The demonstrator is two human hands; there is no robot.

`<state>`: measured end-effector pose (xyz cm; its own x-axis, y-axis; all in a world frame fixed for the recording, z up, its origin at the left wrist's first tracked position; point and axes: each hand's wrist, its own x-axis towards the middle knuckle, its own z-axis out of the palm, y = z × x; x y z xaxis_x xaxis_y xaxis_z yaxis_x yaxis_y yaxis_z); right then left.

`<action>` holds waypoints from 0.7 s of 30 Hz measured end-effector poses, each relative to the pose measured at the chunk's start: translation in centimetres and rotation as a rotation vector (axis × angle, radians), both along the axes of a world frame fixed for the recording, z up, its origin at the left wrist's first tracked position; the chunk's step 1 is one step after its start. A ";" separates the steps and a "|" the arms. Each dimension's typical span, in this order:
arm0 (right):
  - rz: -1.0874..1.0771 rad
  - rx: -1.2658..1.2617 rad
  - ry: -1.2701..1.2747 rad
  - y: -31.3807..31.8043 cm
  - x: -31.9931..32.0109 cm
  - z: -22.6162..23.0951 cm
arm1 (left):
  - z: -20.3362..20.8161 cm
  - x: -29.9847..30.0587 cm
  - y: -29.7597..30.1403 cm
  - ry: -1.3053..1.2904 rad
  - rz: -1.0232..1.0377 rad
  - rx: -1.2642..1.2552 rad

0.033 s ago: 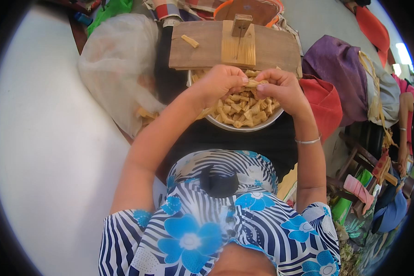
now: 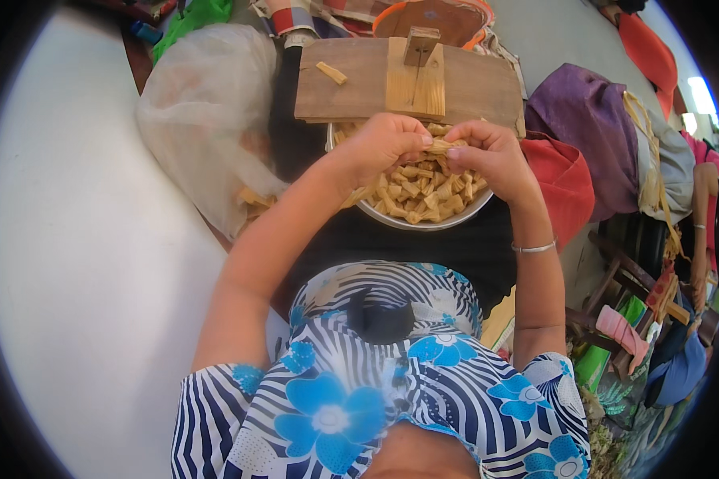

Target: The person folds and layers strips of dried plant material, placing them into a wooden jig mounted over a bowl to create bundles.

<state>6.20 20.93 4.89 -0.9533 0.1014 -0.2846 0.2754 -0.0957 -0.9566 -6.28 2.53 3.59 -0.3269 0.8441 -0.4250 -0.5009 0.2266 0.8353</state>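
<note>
Above a round metal bowl point(image 2: 423, 225), my left hand point(image 2: 387, 144) and my right hand point(image 2: 494, 153) pinch a pale tan strip point(image 2: 440, 147) between thumbs and fingertips, one hand at each end. Small folded tan pieces point(image 2: 423, 191) of the same look fill the bowl. A further tan strip point(image 2: 358, 196) shows beside my left wrist, partly hidden by the forearm. Just past the bowl lies a wooden board point(image 2: 335, 92) with a small upright wooden block point(image 2: 421, 46) on it. One loose tan piece point(image 2: 331, 73) rests on the board.
A whitish translucent bag point(image 2: 208, 112) stands to the left, with tan strips at its lower edge. Red cloth point(image 2: 563, 180) and a purple bag point(image 2: 583, 132) sit to the right. Farther right are another person's arm point(image 2: 701, 231) and a dark wooden stool point(image 2: 615, 279).
The whole view has shifted very slightly. My hands keep the same hold on the strip.
</note>
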 end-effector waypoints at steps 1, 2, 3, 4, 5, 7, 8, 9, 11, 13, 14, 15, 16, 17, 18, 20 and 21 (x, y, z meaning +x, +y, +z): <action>-0.045 0.022 0.013 0.0 -0.2 -0.1 | -0.1 -0.1 0.1 0.012 -0.014 0.007; -0.090 0.043 0.026 0.0 -0.3 -0.2 | -0.2 -0.7 -0.1 0.034 -0.003 0.012; -0.135 0.065 0.039 0.0 -0.5 -0.3 | -0.4 -1.9 -0.3 0.057 0.009 0.017; -0.148 0.095 0.044 0.2 -1.1 -0.5 | -0.4 -3.0 -0.5 0.085 0.020 0.019; -0.162 0.126 0.049 0.5 -1.8 -0.6 | -0.6 -3.8 -0.5 0.139 0.036 0.019; -0.205 0.213 0.080 0.4 -3.0 -0.9 | -1.1 -5.3 -0.5 0.245 0.068 0.018; -0.233 0.270 0.106 -0.1 -3.6 -1.0 | -1.3 -5.9 -0.2 0.331 0.058 0.019; -0.262 0.326 0.132 -0.3 -4.1 -1.1 | -1.4 -6.3 -0.1 0.356 0.070 0.001; -0.289 0.391 0.167 0.2 -4.9 -2.0 | -1.2 -6.8 0.6 0.399 0.087 -0.027; -0.309 0.486 0.204 0.5 -5.7 -2.9 | -1.2 -7.1 1.0 0.465 0.113 -0.048; -0.315 0.549 0.224 0.6 -6.0 -3.3 | -1.3 -7.2 1.3 0.497 0.127 -0.060; -0.321 0.612 0.243 0.6 -6.3 -3.6 | -1.7 -7.4 1.6 0.579 0.154 -0.044; -0.309 0.640 0.228 0.5 -6.4 -3.9 | -2.4 -7.5 1.7 0.659 0.180 -0.031; -0.298 0.667 0.212 0.3 -6.6 -4.1 | -3.1 -7.6 1.9 0.739 0.206 -0.018; -0.286 0.694 0.197 0.2 -6.7 -4.2 | -3.7 -7.7 2.2 0.867 0.210 -0.058; -0.229 0.943 0.273 0.1 -6.6 -4.2 | -4.3 -7.6 2.6 1.121 0.211 -0.143; -0.198 1.068 0.310 0.1 -6.5 -4.2 | -4.5 -7.7 2.2 1.125 0.241 -0.188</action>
<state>-0.27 21.01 0.71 -0.9078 0.3080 0.2845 0.0824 0.7963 -0.5992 -13.94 4.78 -0.96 -0.7425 0.6630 0.0954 0.4545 0.3942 0.7988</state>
